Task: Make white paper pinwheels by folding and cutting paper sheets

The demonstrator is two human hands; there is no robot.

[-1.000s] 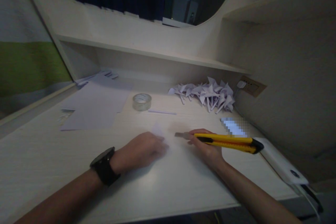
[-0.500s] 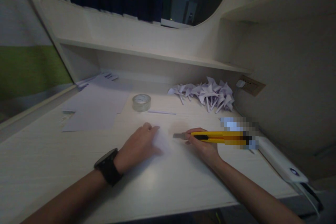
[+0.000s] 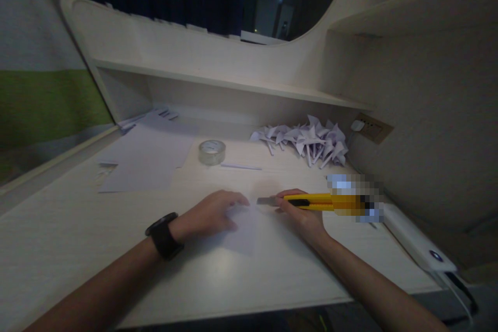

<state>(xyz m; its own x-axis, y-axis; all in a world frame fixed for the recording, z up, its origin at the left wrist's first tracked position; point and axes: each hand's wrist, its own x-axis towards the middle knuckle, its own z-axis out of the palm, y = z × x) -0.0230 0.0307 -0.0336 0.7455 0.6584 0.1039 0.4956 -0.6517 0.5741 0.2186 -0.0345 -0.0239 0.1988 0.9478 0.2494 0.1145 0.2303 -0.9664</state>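
Note:
My left hand point(image 3: 212, 213), with a black watch on its wrist, rests palm down on a small white sheet of paper point(image 3: 243, 228) lying on the pale desk point(image 3: 78, 238). My right hand point(image 3: 301, 215) grips a yellow utility knife point(image 3: 311, 201) held level, blade out. The blade tip sits just right of the left fingertips, at the paper's upper right corner.
A roll of clear tape point(image 3: 211, 151) stands behind the hands, beside a thin paper strip point(image 3: 241, 167). Several folded paper pinwheels point(image 3: 307, 140) are heaped at the back right near a wall socket point(image 3: 371, 127). Loose white sheets point(image 3: 143, 158) lie at the back left. A white power bank point(image 3: 418, 244) lies at the right edge.
My left hand has shifted, its fingers spreading over the paper, and more of the sheet shows below it. The knife stays almost in place, its blade a little closer to the fingers.

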